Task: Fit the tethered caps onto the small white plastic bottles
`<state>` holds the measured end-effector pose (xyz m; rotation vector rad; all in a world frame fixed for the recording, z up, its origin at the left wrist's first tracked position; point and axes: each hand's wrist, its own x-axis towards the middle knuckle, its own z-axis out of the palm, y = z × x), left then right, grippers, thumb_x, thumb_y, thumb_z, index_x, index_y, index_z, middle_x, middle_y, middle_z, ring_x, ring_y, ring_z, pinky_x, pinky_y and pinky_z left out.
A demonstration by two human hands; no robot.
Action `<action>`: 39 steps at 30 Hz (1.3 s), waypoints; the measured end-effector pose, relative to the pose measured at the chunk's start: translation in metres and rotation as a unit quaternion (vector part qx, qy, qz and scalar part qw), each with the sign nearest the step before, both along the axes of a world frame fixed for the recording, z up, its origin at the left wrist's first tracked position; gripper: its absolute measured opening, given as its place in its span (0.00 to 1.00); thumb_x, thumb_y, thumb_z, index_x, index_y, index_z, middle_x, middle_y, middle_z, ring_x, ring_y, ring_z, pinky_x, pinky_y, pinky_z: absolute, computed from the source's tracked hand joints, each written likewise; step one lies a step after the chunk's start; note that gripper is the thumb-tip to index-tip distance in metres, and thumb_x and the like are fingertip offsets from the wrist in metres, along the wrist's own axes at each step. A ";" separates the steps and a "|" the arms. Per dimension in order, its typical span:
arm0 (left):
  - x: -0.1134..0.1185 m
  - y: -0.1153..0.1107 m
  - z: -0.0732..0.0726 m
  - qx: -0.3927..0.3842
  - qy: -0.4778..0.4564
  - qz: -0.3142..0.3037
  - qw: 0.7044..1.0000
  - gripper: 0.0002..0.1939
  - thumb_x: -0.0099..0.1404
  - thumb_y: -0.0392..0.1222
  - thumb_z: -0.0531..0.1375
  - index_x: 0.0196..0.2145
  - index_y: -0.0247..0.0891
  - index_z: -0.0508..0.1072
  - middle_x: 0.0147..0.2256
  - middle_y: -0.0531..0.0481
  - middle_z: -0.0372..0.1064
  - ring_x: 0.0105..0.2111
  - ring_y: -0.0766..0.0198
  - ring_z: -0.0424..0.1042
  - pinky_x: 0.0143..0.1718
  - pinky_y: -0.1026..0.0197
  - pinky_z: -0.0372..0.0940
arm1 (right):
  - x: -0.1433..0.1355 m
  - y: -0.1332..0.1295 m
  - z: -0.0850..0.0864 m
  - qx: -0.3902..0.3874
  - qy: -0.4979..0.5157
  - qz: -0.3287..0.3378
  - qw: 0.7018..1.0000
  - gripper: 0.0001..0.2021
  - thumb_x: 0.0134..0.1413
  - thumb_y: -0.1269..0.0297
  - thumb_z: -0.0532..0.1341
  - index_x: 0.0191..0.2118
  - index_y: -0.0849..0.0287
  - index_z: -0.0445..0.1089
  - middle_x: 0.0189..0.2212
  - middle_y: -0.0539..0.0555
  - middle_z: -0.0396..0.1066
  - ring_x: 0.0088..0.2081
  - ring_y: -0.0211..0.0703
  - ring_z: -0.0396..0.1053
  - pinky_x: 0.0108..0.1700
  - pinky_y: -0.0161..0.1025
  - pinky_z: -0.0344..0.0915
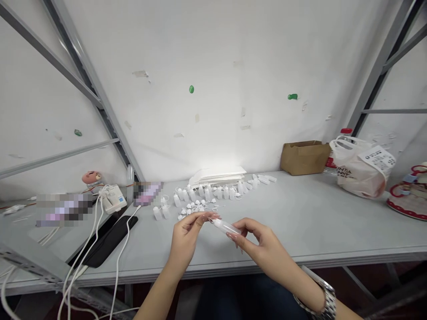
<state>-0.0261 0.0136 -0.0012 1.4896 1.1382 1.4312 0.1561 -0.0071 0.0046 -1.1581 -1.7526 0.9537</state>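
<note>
In front of me, my right hand [256, 238] grips a small translucent plastic squeeze bottle [227, 227] by its base, tilted with the nozzle to the left. The fingers of my left hand [188, 233] are pinched at the nozzle end. Whatever is between them is too small to make out. Just beyond my hands lies a group of loose white caps [196, 206]. Behind them, several similar small bottles [207, 193] stand in a rough row, and a few bottles [265, 179] lie on their sides farther right.
A stack of white sheets [218, 174] rests against the wall. At the back right are a brown cardboard box [304, 159] and a white plastic bag [362, 171]. To the left, a black power bank [111, 242], a phone [147, 194] and white cables [122, 253] crowd the grey table [316, 222].
</note>
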 end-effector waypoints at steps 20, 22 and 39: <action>0.002 0.002 -0.002 -0.058 -0.099 -0.003 0.993 0.09 0.55 0.45 0.62 0.27 0.36 0.76 0.30 0.48 0.78 0.34 0.61 0.73 0.42 0.60 0.65 | -0.001 -0.002 -0.001 0.007 0.025 0.018 1.000 0.09 0.55 0.59 0.56 0.32 0.58 0.69 0.24 0.47 0.67 0.29 0.37 0.65 0.35 0.34 0.62; 0.004 0.001 -0.003 -0.053 -0.090 0.007 0.994 0.09 0.55 0.45 0.62 0.27 0.36 0.76 0.30 0.48 0.78 0.34 0.61 0.74 0.42 0.60 0.65 | -0.002 -0.002 -0.002 0.004 0.025 0.020 0.999 0.09 0.56 0.59 0.56 0.32 0.58 0.69 0.24 0.47 0.66 0.29 0.37 0.65 0.35 0.34 0.62; 0.014 0.000 -0.006 -0.033 -0.112 -0.017 0.993 0.09 0.54 0.44 0.62 0.32 0.37 0.75 0.36 0.46 0.77 0.42 0.57 0.72 0.45 0.58 0.64 | -0.006 0.010 -0.012 -0.021 0.087 0.043 0.995 0.12 0.55 0.56 0.56 0.32 0.60 0.68 0.24 0.49 0.66 0.28 0.37 0.64 0.34 0.35 0.63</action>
